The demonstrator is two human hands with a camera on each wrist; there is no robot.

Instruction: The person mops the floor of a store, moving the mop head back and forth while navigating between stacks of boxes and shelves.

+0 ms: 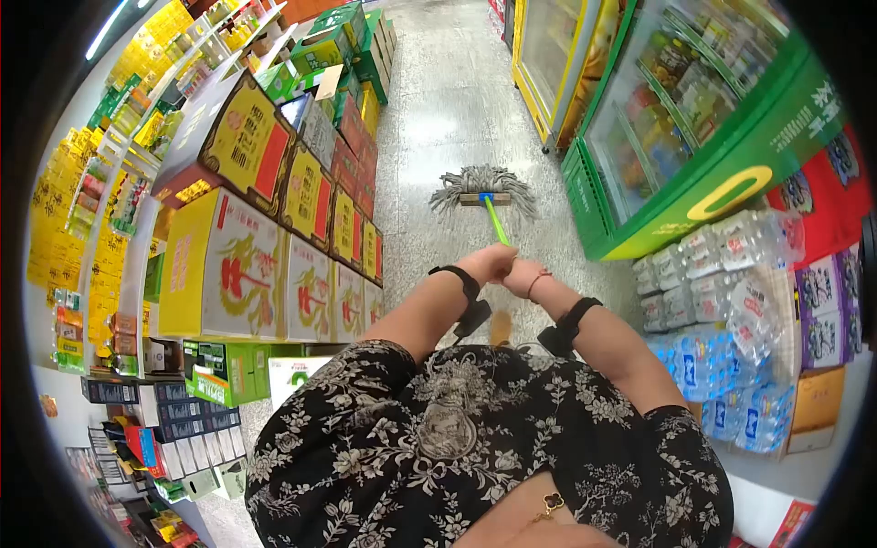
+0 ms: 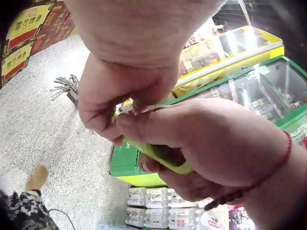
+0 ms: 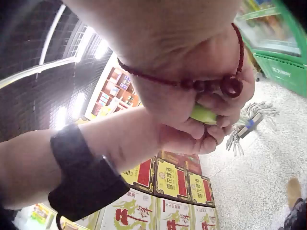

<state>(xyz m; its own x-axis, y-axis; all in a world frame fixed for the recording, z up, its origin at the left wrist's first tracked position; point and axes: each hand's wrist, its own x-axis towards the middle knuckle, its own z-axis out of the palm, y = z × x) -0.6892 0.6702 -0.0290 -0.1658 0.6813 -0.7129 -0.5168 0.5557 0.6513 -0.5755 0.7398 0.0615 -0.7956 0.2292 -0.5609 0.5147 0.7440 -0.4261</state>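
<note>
- Far left: shop shelves [image 1: 137, 119] w/ yellow packs are running along the wall. In front of them, stacked cartons [image 1: 247, 265] in yellow & red are lining the aisle edge, prob. so a lane of floor stays free.
- Centre: the grey speckled floor [image 1: 438, 100] is stretching away btwn the cartons & the freezers. The mop head [image 1: 482, 190], its grey strings fanned out, is lying flat on it, well ahead of the person.
- The mop handle [image 1: 496, 221], bright green, is slanting from the mop head back & up to the hands. The tilt is likely letting the strings sit flat while the person is standing upright.
- Left hand [image 1: 489, 263], black strap on the wrist: its fingers are curling tight round the handle's top end and are holding nothing else.
- Right hand [image 1: 523, 274], red bead cord on the wrist: it is pressing against the left hand & wrapping the same handle. The right wrist view is showing green poking out btwn its closed fingers. Both hands are bunching at one end, prob. for reach & leverage.
- Right: a green freezer [image 1: 694, 137] w/ a glass top is standing beside the aisle, w/ a yellow freezer [image 1: 548, 64] beyond it. Water bottle packs [image 1: 731, 274] are sitting stacked on the floor just beside the green one.
- Bottom: the person's floral top [image 1: 475, 438] is filling the frame.
</note>
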